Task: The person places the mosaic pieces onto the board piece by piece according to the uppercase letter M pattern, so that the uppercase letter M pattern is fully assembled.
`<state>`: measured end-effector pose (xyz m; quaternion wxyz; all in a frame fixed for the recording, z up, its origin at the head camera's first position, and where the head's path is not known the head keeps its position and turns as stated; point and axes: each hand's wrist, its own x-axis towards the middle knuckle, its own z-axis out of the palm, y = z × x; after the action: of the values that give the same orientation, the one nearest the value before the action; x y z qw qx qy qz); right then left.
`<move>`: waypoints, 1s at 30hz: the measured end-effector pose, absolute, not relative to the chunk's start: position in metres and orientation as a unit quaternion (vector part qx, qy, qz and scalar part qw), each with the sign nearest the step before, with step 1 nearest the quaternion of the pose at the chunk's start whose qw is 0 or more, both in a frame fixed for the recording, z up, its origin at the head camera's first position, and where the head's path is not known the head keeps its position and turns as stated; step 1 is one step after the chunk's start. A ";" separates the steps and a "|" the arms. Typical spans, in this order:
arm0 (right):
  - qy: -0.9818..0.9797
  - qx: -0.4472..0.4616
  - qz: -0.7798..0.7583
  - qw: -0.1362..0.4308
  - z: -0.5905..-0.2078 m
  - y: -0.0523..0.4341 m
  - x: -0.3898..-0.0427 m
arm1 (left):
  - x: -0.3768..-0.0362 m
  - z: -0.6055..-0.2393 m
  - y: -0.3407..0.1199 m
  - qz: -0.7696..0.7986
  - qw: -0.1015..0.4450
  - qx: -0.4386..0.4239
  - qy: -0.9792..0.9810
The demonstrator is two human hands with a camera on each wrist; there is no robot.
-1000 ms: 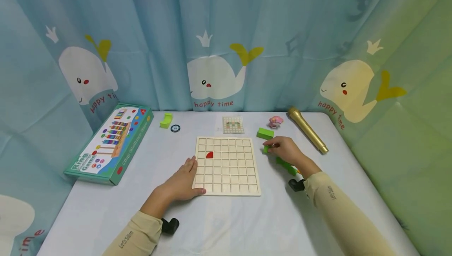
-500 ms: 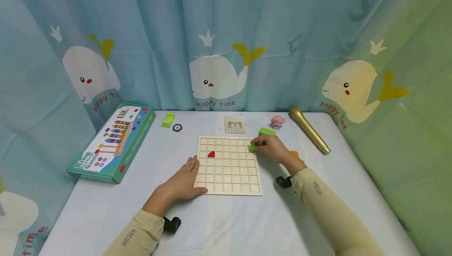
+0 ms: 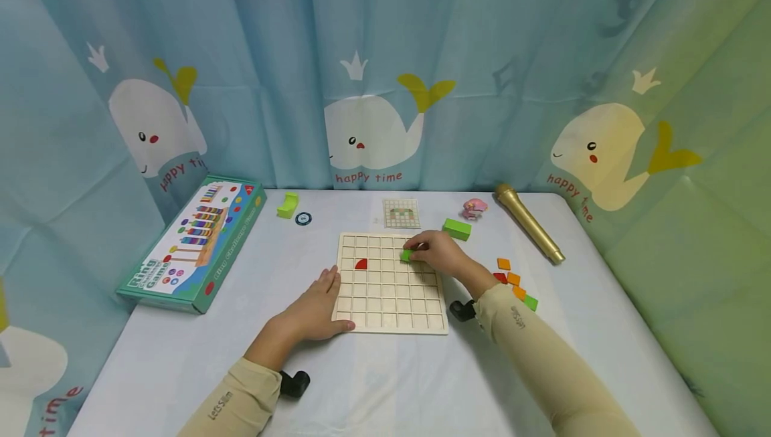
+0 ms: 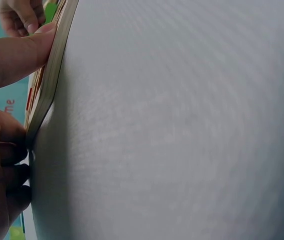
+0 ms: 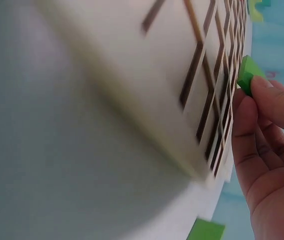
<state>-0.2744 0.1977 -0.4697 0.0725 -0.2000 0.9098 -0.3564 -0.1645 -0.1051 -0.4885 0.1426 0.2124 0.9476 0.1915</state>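
Right hand point(image 3: 442, 256) pinching a small green tile point(image 3: 407, 255) over the far right cells of the wooden grid board point(image 3: 390, 303), left hand point(image 3: 313, 310) flat against its near left edge, thumb point(image 4: 19, 52) along the rim in the left wrist view, red piece point(image 3: 360, 264) only visible from the head.

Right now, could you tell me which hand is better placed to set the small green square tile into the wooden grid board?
The right hand, probably: it already pinches the small green square tile over the wooden grid board. The left hand lies at the board's left edge, steadying it, and holds no tile.
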 end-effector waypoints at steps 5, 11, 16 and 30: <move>0.909 -0.207 -0.352 0.086 -0.469 0.183 -0.276 | -0.165 -0.489 -0.105 0.193 0.142 0.211 0.948; 0.907 -0.213 -0.350 0.098 -0.472 0.169 -0.276 | -0.164 -0.490 -0.106 0.197 0.145 0.212 0.946; 0.904 -0.224 -0.349 0.102 -0.473 0.159 -0.277 | -0.165 -0.491 -0.105 0.192 0.142 0.211 0.948; 0.902 -0.238 -0.339 0.118 -0.477 0.138 -0.273 | -0.164 -0.492 -0.105 0.188 0.140 0.213 0.948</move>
<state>-0.2731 0.1379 -0.4771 0.1182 -0.2383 0.9025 -0.3388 -0.1642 -0.1049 -0.4921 0.1402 0.2129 0.9485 0.1882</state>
